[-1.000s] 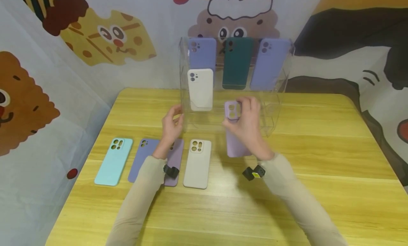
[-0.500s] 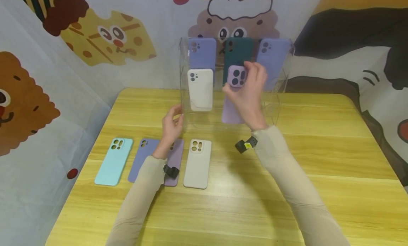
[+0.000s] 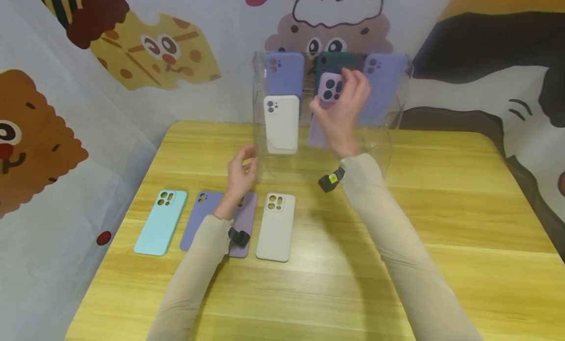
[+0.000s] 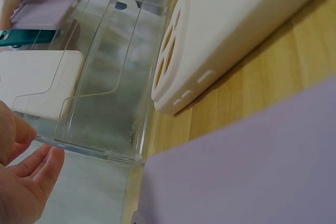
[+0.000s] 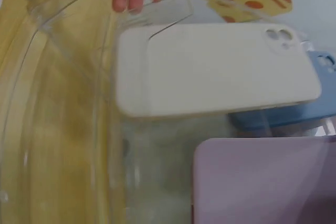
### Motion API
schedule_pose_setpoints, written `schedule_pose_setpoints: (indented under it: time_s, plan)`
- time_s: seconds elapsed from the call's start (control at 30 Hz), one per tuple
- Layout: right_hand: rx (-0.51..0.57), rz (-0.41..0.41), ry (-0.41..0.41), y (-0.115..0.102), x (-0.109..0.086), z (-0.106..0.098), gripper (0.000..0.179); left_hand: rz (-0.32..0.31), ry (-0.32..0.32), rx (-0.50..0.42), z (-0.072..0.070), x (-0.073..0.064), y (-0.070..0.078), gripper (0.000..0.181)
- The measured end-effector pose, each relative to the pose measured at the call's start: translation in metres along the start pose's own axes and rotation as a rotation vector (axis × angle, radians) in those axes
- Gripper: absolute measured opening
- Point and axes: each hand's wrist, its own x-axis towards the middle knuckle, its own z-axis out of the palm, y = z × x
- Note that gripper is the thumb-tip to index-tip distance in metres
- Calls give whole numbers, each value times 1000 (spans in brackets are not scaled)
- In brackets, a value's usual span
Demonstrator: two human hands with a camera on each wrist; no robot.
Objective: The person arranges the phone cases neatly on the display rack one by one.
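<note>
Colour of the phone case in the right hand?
Light purple, plain; the phone case shows best in the head view, pinched by the right hand.

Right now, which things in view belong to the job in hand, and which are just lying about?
Apparently in use:
pale lilac phone case in the right hand
clear plastic stand held by the left hand
on it: white phone case, dark green phone case, two periwinkle phone cases

Lying on the wooden table:
turquoise phone case
blue-violet phone case
mauve phone case
cream phone case
</note>
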Motion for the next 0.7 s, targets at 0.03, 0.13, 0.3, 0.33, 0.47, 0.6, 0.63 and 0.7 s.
schedule_pose_setpoints:
  time_s: [0.03,0.13,0.3,0.33,0.47,0.6,0.63,0.7]
  plan:
    - [-7,-11,6,2,-1,2,56,-1,0,3,0,0,-1,32]
    - [-28,-46,32,8,-4,7,55,-1,-1,10,1,0,-2,32]
    - [-25,-86,73,13,-11,13,53,4,-8,6,1,0,-2,32]
    - [-23,-92,77,14,-13,13,53,6,-9,4,1,0,-1,33]
    - [-23,-107,93,14,-19,17,51,5,-19,11,-2,-1,21,32]
    - [-35,-107,92,14,-24,19,50,-2,-28,24,-5,-2,41,31]
    - [-44,-108,87,14,-25,20,50,-3,-28,25,-5,-3,42,31]
    - [-59,-107,80,14,-28,21,50,-7,-29,26,-5,-3,43,31]
